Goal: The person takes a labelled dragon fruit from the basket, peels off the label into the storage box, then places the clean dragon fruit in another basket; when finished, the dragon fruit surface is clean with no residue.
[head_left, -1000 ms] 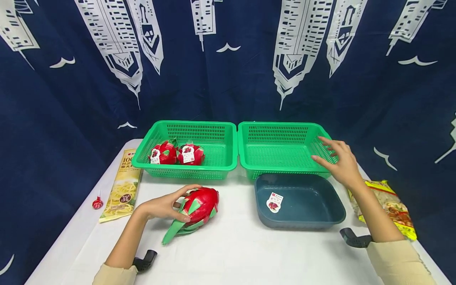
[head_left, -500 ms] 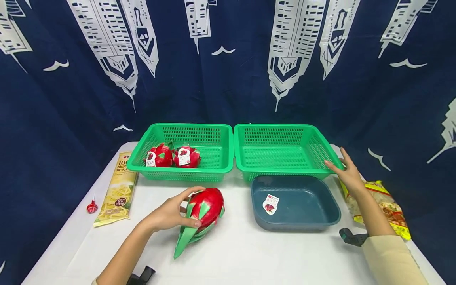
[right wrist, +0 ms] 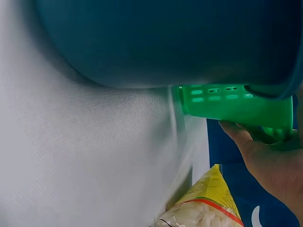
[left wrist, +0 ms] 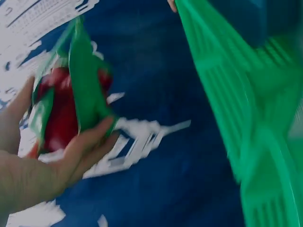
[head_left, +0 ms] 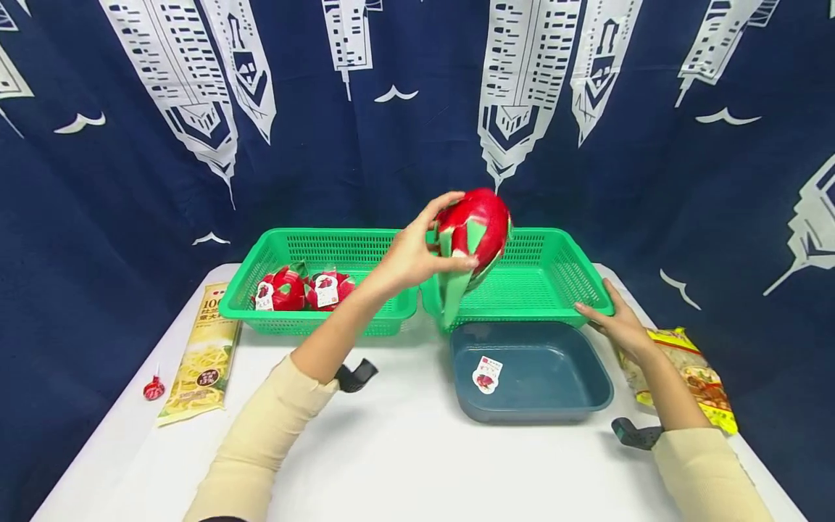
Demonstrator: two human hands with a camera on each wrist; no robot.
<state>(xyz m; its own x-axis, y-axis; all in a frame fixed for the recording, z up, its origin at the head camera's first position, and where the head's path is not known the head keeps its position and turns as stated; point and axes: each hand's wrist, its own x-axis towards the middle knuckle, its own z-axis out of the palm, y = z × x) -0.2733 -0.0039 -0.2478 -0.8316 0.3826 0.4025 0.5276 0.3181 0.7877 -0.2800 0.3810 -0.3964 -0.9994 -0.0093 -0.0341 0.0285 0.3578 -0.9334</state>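
My left hand (head_left: 412,255) grips a large red dragon fruit (head_left: 491,217) with green leaf flaps, fingers over its top and thumb across its lower side. It is held in the air above the left part of the right green basket (head_left: 554,275). In the left wrist view the dragon fruit (left wrist: 64,109) is slightly blurred, its long leaves pointing up. My right hand (head_left: 622,322) holds the front right corner of that basket, thumb at the front and fingers along the outer side. In the right wrist view, the right hand (right wrist: 274,165) is partly cut off.
Two smaller dragon fruits (head_left: 285,288) with labels lie in the left green basket (head_left: 320,326). A dark blue tub (head_left: 541,377) with a sticker stands before the right basket. Noodle packet (head_left: 204,355) and lollipop (head_left: 154,388) lie left, a yellow bag (head_left: 694,377) right.
My left hand has lifted the large dragon fruit from the table, up and right to above the right basket. My right hand has come down onto that basket's front right corner.
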